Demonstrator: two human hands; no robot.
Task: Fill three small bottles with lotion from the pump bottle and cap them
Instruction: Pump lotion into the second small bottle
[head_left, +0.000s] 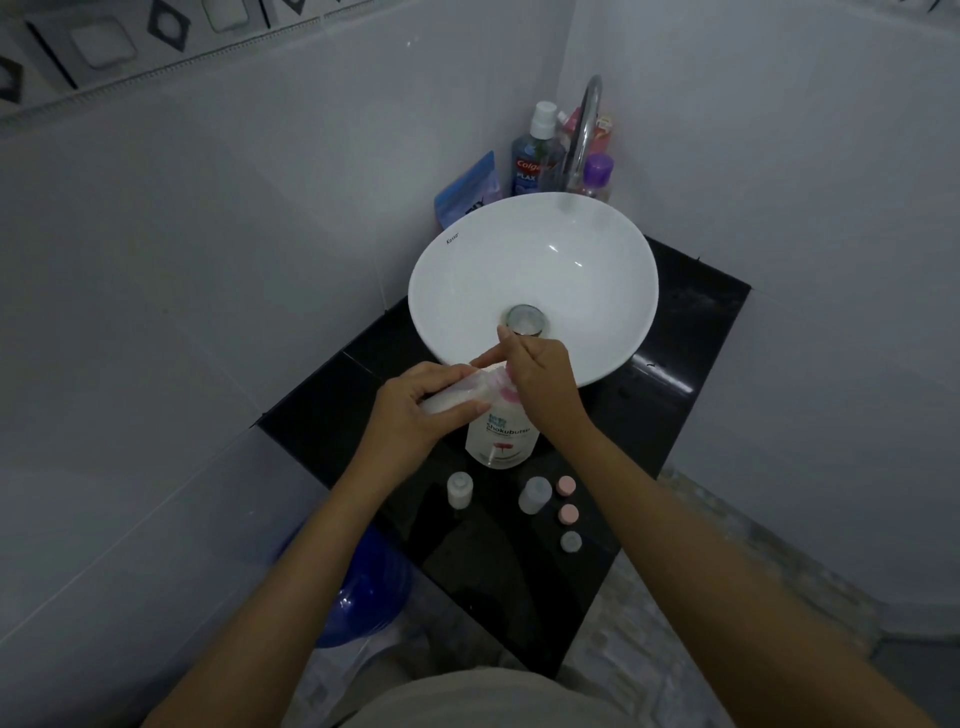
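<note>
A home bathroom: white basin (613, 332), curved tap (584, 135), tiled walls (208, 234), toiletries (535, 150).

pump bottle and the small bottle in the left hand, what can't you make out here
Head view only:
- Pump bottle: pump head and spout hidden under the right hand.
- Small bottle in the left hand: fill level unreadable, fingers and blur cover it.
- Two standing bottles: too small to judge contents.
- Lower counter: cut by the torso.

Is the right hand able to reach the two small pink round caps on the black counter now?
Probably not at once: the right hand is on the pump bottle. Nothing covers the pink caps, just beside that forearm.
</note>
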